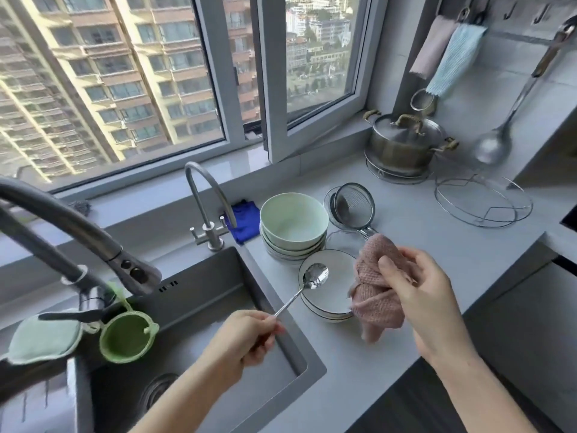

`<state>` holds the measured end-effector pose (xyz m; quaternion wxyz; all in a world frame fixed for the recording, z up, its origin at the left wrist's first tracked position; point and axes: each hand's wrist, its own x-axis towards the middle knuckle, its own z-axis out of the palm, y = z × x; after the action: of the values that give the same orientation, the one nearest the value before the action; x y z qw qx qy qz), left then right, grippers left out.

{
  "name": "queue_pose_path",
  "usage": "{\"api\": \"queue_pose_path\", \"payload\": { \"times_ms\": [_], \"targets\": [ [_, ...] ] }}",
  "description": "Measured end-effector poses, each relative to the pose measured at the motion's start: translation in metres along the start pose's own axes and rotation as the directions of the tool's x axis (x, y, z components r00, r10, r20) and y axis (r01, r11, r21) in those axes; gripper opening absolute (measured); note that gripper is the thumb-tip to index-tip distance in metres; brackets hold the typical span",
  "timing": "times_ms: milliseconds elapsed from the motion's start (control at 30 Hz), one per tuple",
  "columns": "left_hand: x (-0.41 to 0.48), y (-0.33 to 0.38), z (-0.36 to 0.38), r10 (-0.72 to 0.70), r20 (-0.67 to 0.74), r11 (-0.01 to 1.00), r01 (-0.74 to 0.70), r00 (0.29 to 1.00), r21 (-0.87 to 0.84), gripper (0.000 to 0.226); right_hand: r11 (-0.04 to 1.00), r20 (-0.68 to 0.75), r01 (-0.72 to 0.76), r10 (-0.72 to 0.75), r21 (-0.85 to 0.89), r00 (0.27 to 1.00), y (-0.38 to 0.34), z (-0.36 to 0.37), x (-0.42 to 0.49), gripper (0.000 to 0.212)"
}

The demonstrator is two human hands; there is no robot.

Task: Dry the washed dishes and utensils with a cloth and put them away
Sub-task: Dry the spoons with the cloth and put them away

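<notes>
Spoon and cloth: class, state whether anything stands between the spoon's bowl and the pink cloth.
Nothing visible does. The left hand holds the spoon over the white bowls; the right hand grips the pink cloth just right of it, only open air between.

Hidden: spoon (315,276) handle end inside left hand (249,335); bowl (340,285) edge behind cloth (377,301).

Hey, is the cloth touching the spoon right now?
No, the cloth in the right hand is apart from the spoon that the left hand holds.
</notes>
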<state>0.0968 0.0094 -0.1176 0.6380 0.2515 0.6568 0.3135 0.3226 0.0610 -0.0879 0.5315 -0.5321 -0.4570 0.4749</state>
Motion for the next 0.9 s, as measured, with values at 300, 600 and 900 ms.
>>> {"api": "queue_pose_path", "payload": {
  "times_ms": [300,600,900],
  "targets": [
    [-0.062,-0.007,-0.102,0.257,-0.044,0.959,-0.25,0.965,0.131,0.031,0.898,0.431,0.277,-0.111,-0.343,0.895,0.037,0.151,-0.031,0.021],
    [-0.087,-0.039,-0.154,0.198,-0.069,0.98,-0.199,0.978,-0.017,0.031,0.934,0.289,0.189,-0.099,-0.304,0.952,0.048,0.223,-0.06,0.017],
    [-0.082,-0.058,-0.157,0.28,-0.238,0.954,-0.297,0.93,-0.038,0.029,0.816,-0.082,-0.453,0.511,0.36,0.855,0.047,0.242,-0.081,0.026]
  ]
}}
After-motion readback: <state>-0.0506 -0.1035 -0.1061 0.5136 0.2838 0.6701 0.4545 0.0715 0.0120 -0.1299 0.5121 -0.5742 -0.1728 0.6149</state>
